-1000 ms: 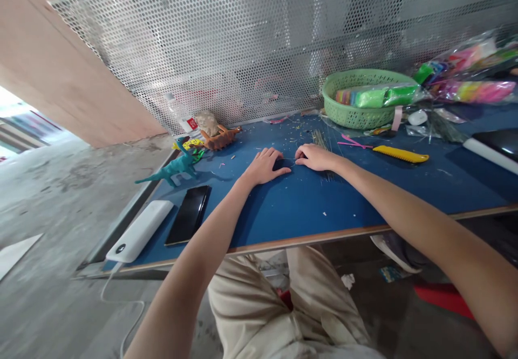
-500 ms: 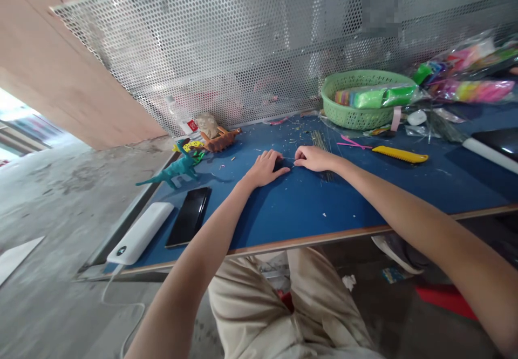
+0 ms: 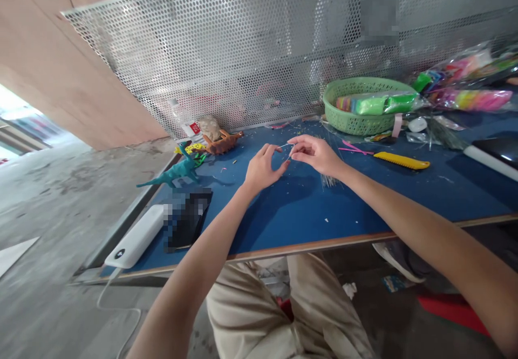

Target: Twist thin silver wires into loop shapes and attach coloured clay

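Observation:
A thin, pale, bent wire (image 3: 286,145) spans the small gap between my hands, just above the blue table. My right hand (image 3: 316,155) pinches it between thumb and fingertips. The curled fingers of my left hand (image 3: 263,170) hold its other side, thumb set apart from the forefinger; the exact contact there is hard to make out. Beneath my right hand lies a bundle of thin straight wires (image 3: 328,181), partly covered by it. A yellow-handled cutter (image 3: 401,160) and pink strips (image 3: 354,147) lie to the right of that hand.
To the left stand a teal toy dinosaur (image 3: 178,171), a brown toy figure (image 3: 222,142) and a bottle (image 3: 180,116). A white power bank (image 3: 135,237) and a dark phone (image 3: 189,221) lie nearer. A green basket (image 3: 358,126) holds packets. A perforated metal panel (image 3: 243,51) closes the back.
Both hands have risen slightly off the tabletop with the wire. The right hand's fingers have lifted, and more of the wire's bend shows between the hands.

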`<state>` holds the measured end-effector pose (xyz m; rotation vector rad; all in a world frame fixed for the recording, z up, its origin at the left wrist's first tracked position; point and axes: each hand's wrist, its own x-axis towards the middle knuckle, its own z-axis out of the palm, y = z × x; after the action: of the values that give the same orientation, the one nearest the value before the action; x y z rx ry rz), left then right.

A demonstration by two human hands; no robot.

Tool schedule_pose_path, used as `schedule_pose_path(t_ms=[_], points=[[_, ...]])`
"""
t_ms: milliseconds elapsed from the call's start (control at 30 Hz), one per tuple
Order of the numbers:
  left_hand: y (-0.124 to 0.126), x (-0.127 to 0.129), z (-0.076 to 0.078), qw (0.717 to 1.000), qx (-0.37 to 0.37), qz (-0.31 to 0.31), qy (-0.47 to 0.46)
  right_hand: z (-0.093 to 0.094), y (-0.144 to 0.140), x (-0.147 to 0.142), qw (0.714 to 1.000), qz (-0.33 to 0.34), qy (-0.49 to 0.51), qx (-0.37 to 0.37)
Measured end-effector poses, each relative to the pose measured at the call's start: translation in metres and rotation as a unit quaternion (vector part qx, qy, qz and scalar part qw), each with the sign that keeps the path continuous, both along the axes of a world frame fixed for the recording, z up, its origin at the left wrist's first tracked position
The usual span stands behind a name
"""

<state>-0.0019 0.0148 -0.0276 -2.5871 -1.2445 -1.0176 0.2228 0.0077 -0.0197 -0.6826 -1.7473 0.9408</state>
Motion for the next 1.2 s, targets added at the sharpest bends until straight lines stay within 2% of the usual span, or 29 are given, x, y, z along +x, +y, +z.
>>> schedule_pose_path(t_ms=[133, 367, 767, 1000, 1200], points=[[-0.008, 0.005, 0.003, 0.999, 0.016, -0.042, -0.001, 0.003, -0.007, -0.004, 0.999, 0.01, 0.032, 0.021], [-0.004, 0.005, 0.0, 0.996, 0.005, -0.089, -0.002, -0.001, -0.005, -0.003, 0.998, -0.001, 0.065, -0.003], [-0.008, 0.011, -0.004, 0.994, 0.003, -0.106, -0.004, -0.005, 0.0, -0.001, 0.997, -0.027, 0.062, 0.029], [-0.013, 0.012, 0.001, 0.995, -0.005, -0.083, 0.048, -0.005, 0.001, 0.001, 0.997, -0.045, 0.058, 0.039], [-0.014, 0.013, 0.003, 0.996, -0.04, -0.078, 0.029, -0.001, 0.004, 0.004, 0.994, -0.081, 0.072, 0.033]])
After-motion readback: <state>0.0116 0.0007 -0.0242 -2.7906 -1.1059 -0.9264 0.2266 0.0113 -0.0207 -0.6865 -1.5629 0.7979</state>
